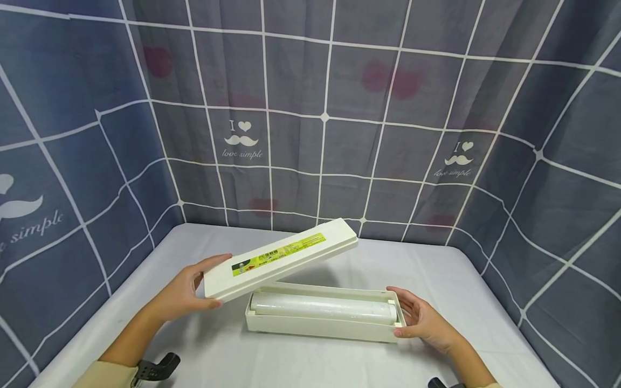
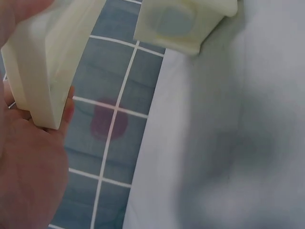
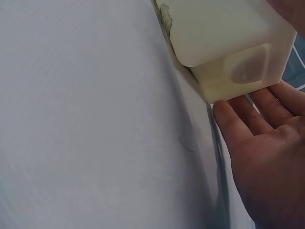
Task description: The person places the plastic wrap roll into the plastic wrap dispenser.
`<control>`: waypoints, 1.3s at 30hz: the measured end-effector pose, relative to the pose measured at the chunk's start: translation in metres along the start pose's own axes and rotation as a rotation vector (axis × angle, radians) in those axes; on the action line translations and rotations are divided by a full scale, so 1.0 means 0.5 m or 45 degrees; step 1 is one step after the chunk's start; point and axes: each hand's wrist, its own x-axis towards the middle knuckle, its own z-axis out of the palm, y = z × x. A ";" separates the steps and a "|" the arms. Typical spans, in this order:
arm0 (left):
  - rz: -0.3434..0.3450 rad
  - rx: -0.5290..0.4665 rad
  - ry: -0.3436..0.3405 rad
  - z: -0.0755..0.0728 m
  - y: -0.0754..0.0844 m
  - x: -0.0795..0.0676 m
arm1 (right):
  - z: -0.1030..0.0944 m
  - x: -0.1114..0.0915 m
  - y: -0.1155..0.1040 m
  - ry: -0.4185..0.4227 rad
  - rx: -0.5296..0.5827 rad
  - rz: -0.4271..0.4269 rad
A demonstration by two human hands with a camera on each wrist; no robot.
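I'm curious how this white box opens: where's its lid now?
In the head view, the lid slants left of centre, appearing above the open box, its left end in the fingers of the left hand.

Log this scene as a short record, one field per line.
Left hand: grips the left end of the lid
Right hand: holds the right end of the box
Lid state: held at a slant, label showing
Box state: uncovered, on a white surface
Contents: pale roll, lying lengthwise
Backdrop: dark curtain with white grid lines
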 end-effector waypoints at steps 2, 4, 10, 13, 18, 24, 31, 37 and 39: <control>0.004 -0.012 -0.017 0.005 0.002 0.003 | 0.000 0.000 -0.001 0.004 -0.007 0.000; 0.004 -0.025 -0.031 0.012 0.004 0.006 | 0.000 0.000 -0.001 0.004 -0.012 -0.001; 0.004 -0.070 -0.086 0.027 0.007 0.015 | -0.001 0.000 -0.003 -0.006 -0.018 0.000; -0.001 -0.089 -0.109 0.034 0.009 0.018 | -0.002 0.000 -0.003 -0.009 -0.022 0.004; -0.003 -0.114 -0.126 0.045 0.014 0.023 | -0.007 0.001 -0.006 -0.038 -0.032 -0.027; 0.034 -0.123 -0.140 0.053 0.018 0.028 | -0.012 0.005 -0.020 0.009 -0.141 -0.094; 0.032 -0.131 -0.157 0.062 0.028 0.036 | -0.008 0.031 -0.044 0.150 -0.355 -0.194; 0.049 -0.101 -0.164 0.069 0.030 0.042 | -0.002 0.056 -0.072 0.153 -0.371 -0.284; 0.056 -0.099 -0.172 0.071 0.030 0.042 | -0.001 0.064 -0.079 0.154 -0.383 -0.299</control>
